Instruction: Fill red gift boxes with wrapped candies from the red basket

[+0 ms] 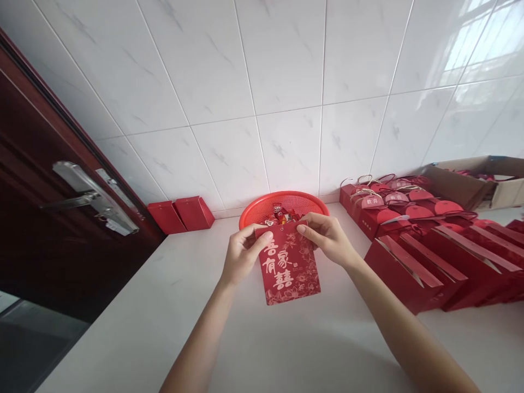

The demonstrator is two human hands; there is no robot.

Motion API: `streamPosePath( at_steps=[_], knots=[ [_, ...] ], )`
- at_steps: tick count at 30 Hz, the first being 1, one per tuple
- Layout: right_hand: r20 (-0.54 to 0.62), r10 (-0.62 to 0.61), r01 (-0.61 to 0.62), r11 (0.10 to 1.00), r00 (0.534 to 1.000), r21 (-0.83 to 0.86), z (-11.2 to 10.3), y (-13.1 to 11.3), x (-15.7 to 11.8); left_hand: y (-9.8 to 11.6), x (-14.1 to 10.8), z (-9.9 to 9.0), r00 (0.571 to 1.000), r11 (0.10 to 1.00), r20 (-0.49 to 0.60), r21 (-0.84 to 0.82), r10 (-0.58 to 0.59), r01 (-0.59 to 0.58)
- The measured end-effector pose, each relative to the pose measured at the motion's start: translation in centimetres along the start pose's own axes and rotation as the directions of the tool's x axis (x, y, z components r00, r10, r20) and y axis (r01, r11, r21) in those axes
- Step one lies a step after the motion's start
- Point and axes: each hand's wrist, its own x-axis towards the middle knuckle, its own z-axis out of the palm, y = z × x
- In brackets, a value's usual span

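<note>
Both hands hold up a red paper gift box (291, 267) with pink characters and a flower print on its front. My left hand (244, 252) pinches its upper left corner, thumb on the front. At the upper right corner my right hand (325, 238) grips it the same way, the fingers behind partly hidden. Just beyond the gift box stands a red plastic basket (254, 210) with wrapped candies (281, 214) inside. The gift box covers the basket's near side.
Two red boxes (192, 214) stand by the wall at left. Rows of closed red boxes with cord handles (393, 202) and several upright red boxes (409, 273) fill the right. Behind them is a cardboard box (454, 183). A dark door (36, 164) borders the white table (172, 305) at left.
</note>
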Motion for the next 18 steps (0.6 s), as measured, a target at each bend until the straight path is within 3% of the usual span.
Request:
streamPosePath(
  at_steps=[18],
  knots=[
    [0.073, 0.031, -0.033, 0.999, 0.997, 0.029, -0.16, -0.12, -0.07, 0.04, 0.02, 0.11, 0.999, 1.000, -0.047, -0.028, -0.009, 0.007]
  ],
)
